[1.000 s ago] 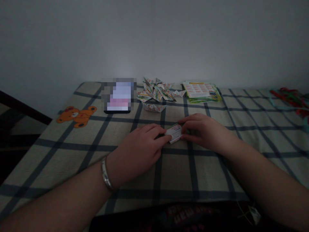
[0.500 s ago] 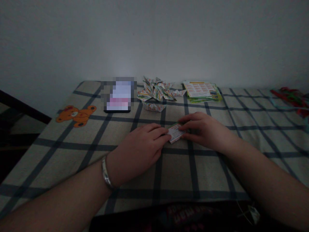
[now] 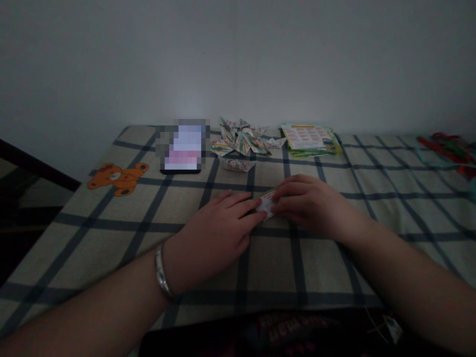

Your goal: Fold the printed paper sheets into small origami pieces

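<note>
A small folded printed paper (image 3: 267, 204) lies on the checked cloth between my two hands, white with dark print on its upper face. My left hand (image 3: 219, 223), with a silver bangle at its wrist, holds the left end under its fingertips, fingers slightly apart. From the other side, my right hand (image 3: 308, 203) has bent fingers over the paper's right end, covering it. Just beyond stands a folded paper piece (image 3: 237, 164), boat-like in shape. Behind it is a heap of folded paper pieces (image 3: 243, 139) with pointed tips.
A stack of printed sheets (image 3: 310, 140) lies at the back right of the heap. To its left, a phone (image 3: 181, 171) with a blurred screen faces me. An orange bear cutout (image 3: 118, 177) lies at left, red and green material (image 3: 449, 148) at far right. A wall (image 3: 238, 59) borders the back.
My right fingers have shifted left over the paper, covering more of it. My left fingers have spread a little and moved slightly along its left end.
</note>
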`<state>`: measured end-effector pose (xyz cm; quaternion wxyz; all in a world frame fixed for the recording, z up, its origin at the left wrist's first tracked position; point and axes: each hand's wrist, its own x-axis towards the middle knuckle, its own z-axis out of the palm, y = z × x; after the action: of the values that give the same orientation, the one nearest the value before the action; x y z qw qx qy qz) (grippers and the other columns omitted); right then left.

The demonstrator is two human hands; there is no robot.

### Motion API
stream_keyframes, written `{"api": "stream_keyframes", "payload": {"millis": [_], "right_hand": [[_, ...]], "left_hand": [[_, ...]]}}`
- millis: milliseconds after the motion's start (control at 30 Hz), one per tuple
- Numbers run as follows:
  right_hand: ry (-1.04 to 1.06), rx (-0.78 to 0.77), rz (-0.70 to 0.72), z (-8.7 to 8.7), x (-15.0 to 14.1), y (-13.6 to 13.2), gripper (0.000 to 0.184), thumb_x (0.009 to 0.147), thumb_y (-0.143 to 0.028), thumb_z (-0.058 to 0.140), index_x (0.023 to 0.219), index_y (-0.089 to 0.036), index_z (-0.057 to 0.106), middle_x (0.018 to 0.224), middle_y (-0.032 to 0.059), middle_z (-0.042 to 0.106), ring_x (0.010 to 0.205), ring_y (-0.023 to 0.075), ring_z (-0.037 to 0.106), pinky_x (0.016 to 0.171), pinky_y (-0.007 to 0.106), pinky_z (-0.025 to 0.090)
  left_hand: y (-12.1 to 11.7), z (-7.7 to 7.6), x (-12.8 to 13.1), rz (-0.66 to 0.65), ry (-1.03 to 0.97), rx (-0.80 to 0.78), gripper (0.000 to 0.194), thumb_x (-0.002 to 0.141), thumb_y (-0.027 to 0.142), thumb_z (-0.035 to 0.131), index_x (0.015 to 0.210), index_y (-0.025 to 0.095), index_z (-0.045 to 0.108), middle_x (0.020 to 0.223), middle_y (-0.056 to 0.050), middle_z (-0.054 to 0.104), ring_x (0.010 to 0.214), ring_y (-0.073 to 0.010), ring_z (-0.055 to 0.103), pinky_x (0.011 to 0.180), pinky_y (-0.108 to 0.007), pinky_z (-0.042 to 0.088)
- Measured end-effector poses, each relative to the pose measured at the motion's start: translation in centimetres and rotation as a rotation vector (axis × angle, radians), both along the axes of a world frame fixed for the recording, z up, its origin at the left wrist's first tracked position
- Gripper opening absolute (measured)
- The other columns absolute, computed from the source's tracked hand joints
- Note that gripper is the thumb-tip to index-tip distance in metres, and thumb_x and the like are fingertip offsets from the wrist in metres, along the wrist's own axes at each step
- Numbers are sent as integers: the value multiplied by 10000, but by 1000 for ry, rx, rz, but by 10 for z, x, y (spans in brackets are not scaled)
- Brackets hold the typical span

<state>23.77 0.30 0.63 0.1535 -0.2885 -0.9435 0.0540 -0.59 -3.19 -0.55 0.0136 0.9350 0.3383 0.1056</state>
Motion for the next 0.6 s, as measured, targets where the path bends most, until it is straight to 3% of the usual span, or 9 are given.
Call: {"api": "stream_keyframes", "payload": {"millis": [367, 533, 600], "right_hand": [[-63, -1, 20, -1, -3, -5, 230, 914, -173, 533, 1006, -260, 725, 1000, 24, 705, 907, 184, 609, 766, 304, 474], [-68, -8, 4, 0, -3, -7, 234, 918, -176, 531, 1004, -264, 730, 999, 20, 705, 916, 184, 611, 766, 306, 477], [-73, -4, 5, 0, -3, -7, 226, 911, -175, 546, 1004, -266, 731, 1012, 20, 706, 919, 179, 614, 766, 299, 477]], "left_hand": [[-4, 4, -1, -42, 30, -12, 441, 863, 196, 517, 1303, 193, 556, 1430, -101, 507, 1330, -277, 449, 1099, -451, 415], [-3, 6, -1, -37, 67, 4, 453, 838, 182, 531, 1287, 229, 572, 1432, -84, 507, 1360, -298, 411, 1164, -555, 271], [-3, 6, -1, -44, 65, -5, 469, 825, 167, 530, 1289, 225, 570, 1433, -87, 504, 1372, -284, 399, 1179, -539, 249]]}}
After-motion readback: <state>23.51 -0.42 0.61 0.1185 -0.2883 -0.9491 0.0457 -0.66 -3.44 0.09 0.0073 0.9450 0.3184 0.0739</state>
